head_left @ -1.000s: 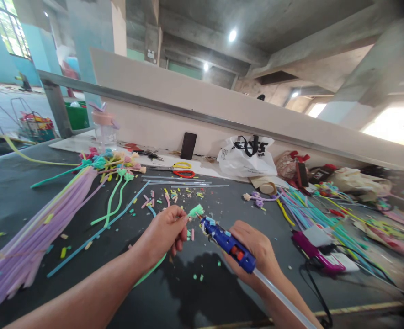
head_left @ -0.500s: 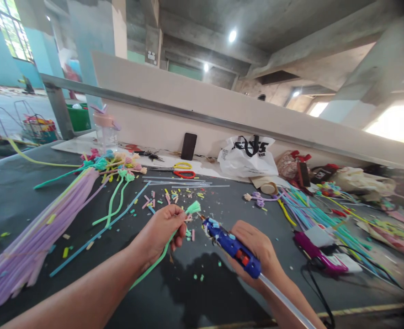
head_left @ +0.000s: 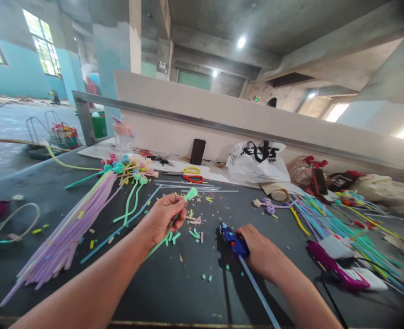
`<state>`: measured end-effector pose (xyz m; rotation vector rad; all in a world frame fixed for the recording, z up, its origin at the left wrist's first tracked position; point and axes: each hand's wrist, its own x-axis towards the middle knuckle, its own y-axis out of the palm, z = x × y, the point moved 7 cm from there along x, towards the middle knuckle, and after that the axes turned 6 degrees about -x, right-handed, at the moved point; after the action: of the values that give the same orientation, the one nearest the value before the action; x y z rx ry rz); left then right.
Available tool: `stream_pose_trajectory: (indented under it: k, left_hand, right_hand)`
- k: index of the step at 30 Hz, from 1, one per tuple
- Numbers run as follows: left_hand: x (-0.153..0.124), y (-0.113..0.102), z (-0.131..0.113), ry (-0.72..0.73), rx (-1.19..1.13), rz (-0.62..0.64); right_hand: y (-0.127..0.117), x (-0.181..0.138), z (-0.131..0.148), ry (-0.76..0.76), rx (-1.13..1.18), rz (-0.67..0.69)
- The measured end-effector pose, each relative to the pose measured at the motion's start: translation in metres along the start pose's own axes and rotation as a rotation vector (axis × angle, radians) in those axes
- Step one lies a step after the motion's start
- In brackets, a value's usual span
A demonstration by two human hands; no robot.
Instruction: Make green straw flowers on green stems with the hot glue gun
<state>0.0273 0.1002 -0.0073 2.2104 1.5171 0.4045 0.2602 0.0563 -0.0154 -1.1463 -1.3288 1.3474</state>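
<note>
My left hand (head_left: 169,214) pinches a light green pipe cleaner (head_left: 156,248), its fuzzy tip (head_left: 191,194) sticking up past the fingertips. Its tail runs down under my wrist. My right hand (head_left: 255,244) is wrapped round a blue hot glue gun (head_left: 234,241), low over the dark tabletop and apart from the green piece. A long clear glue stick (head_left: 258,292) trails from the gun's back end. Short cut bits of pipe cleaner (head_left: 195,234) lie scattered between and beyond my hands.
To the left lies a bundle of purple pipe cleaners (head_left: 75,224) with finished flower pieces (head_left: 130,167) behind it. Scissors (head_left: 192,175), a phone (head_left: 198,151) and a white bag (head_left: 257,162) are at the back. A magenta tool (head_left: 339,268) with a cord sits right.
My right hand has lowered the glue gun and drawn it away from the green tip, down towards the table. My left hand still holds the green pipe cleaner. The view has shifted left.
</note>
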Motion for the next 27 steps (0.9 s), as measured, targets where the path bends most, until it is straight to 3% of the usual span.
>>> stream_pose_trajectory:
  k: [4, 7, 11, 14, 17, 20, 23, 27]
  left_hand:
    - [-0.018, -0.006, -0.034, 0.025, 0.016, -0.023]
    - [-0.044, -0.016, -0.042, -0.009, 0.027, -0.039]
    - [-0.083, -0.041, -0.020, -0.105, 0.018, -0.152]
    - [-0.104, -0.050, 0.007, -0.175, 0.045, -0.192]
    - [-0.111, -0.053, 0.021, -0.146, 0.091, -0.237]
    - [-0.111, -0.053, 0.029, -0.156, 0.189, -0.235]
    - [-0.107, -0.053, 0.036, -0.193, 0.280, -0.188]
    - [-0.099, -0.042, 0.042, -0.219, 0.398, -0.125]
  right_hand:
    - [-0.001, -0.004, -0.005, -0.043, 0.012, 0.058]
    - [-0.002, -0.008, -0.008, -0.077, 0.015, 0.132]
    - [-0.025, -0.007, 0.010, -0.051, 0.023, 0.035]
    - [-0.037, 0.003, 0.062, -0.128, 0.069, -0.048]
    - [-0.027, 0.023, 0.124, -0.283, 0.145, -0.054]
    - [-0.006, 0.047, 0.160, -0.356, 0.208, -0.029]
    - [0.008, 0.062, 0.164, -0.329, 0.276, -0.024]
    - [0.005, 0.054, 0.141, -0.239, 0.439, -0.039]
